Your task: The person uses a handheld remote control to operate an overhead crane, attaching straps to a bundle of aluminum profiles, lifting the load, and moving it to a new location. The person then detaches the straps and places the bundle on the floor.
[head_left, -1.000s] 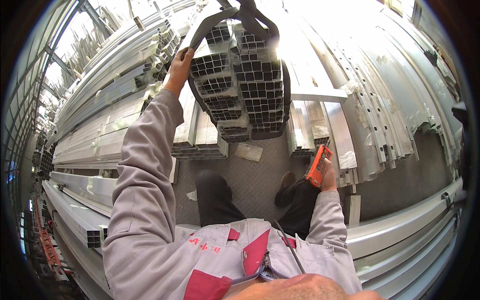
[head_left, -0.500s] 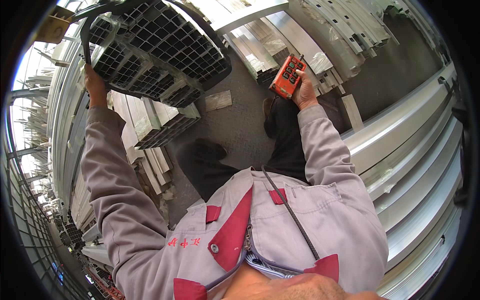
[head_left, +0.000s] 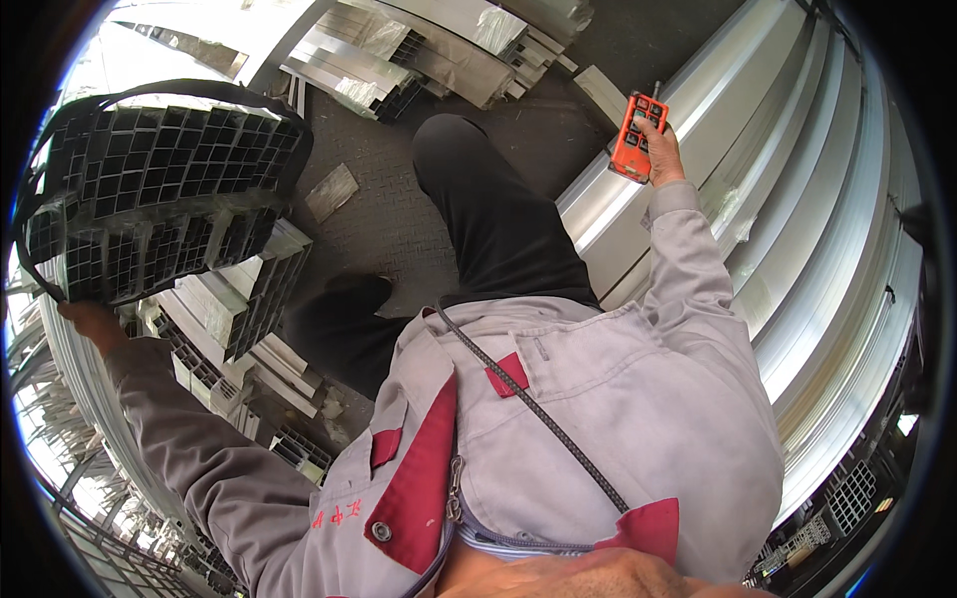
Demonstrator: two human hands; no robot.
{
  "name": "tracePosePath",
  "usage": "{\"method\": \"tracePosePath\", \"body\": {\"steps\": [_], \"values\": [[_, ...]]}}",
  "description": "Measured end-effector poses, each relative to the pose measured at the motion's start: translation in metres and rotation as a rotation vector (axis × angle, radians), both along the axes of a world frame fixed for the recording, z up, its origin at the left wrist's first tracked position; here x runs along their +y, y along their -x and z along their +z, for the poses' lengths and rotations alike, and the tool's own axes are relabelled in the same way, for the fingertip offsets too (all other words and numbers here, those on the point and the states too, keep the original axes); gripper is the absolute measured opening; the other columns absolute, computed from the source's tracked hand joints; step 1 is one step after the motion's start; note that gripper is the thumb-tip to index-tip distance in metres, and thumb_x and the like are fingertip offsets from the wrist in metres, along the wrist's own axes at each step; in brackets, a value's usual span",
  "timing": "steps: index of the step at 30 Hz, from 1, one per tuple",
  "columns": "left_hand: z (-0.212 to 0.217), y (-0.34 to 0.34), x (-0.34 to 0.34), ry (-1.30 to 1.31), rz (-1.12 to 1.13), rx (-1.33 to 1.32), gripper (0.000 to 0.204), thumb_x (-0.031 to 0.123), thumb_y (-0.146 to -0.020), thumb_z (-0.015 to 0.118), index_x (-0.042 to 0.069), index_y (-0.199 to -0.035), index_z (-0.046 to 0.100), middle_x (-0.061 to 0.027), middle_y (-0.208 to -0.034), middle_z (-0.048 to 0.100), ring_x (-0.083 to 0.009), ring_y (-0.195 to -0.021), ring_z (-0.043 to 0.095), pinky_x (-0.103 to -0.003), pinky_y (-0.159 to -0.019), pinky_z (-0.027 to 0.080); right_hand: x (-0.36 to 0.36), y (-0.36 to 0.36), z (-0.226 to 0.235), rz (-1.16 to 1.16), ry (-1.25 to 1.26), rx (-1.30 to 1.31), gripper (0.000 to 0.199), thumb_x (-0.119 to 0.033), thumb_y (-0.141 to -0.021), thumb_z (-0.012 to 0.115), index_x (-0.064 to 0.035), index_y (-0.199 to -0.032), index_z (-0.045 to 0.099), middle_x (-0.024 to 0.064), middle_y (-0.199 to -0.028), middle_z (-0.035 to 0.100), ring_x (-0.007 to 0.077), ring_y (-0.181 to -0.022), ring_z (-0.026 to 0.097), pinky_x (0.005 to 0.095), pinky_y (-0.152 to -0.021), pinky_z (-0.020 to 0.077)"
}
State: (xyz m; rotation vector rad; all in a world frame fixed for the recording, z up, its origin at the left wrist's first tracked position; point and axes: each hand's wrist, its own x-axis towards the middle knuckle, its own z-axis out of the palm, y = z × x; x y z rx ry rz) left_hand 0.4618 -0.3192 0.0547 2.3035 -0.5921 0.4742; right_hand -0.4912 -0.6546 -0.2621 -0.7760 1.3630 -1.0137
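Note:
A bundle of dark-ended square metal tubes [head_left: 150, 169] sits at the left, its open ends facing me. A black lifting sling [head_left: 38, 276] loops around it. My left hand [head_left: 92, 324] is at the bundle's lower left corner, closed on the sling, its fingers partly hidden. Out to the right, my right hand [head_left: 663, 154] grips an orange push-button remote control [head_left: 634, 140], thumb over the dark buttons. Both arms are stretched wide apart.
More wrapped tubes [head_left: 244, 299] lie stacked below the bundle. Long silvery profiles [head_left: 797, 249] line my right side. Several more profiles [head_left: 439, 50] lie ahead on the floor. A flat board piece [head_left: 332, 192] rests on the patterned floor [head_left: 369, 219] near my feet.
My view has turned right. The bundle and my left hand now appear farther left and lower; the remote in my right hand appears farther right, over the long profiles. One leg has come forward.

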Motion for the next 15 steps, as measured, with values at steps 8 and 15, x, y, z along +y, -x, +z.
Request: {"method": "tracePosePath", "body": {"steps": [8,15], "values": [[-0.008,-0.037,0.005,-0.248,0.043,-0.266,0.051,0.034,-0.108,0.034,0.005,-0.15,0.041,-0.0297,-0.127,0.063,-0.0464,-0.109,0.065,-0.053,-0.098,0.053,0.026,0.112,-0.081,-0.14,0.078,0.798,0.101,-0.042,-0.07,0.086,0.0069,-0.145,0.038,0.0236,-0.132,0.059,0.0332,-0.121,0.06,0.0397,-0.105,0.0465],[0.006,0.06,-0.013,0.28,-0.267,0.068,0.063,0.058,-0.101,0.048,0.002,-0.126,0.061,-0.0135,-0.094,0.061,-0.0224,-0.083,0.055,-0.038,-0.073,0.046,0.029,0.125,-0.088,0.037,0.175,0.951,0.065,-0.044,-0.088,0.075,0.0037,-0.13,0.062,0.0231,-0.127,0.066,0.0371,-0.115,0.064,0.0452,-0.1,0.05]]}}
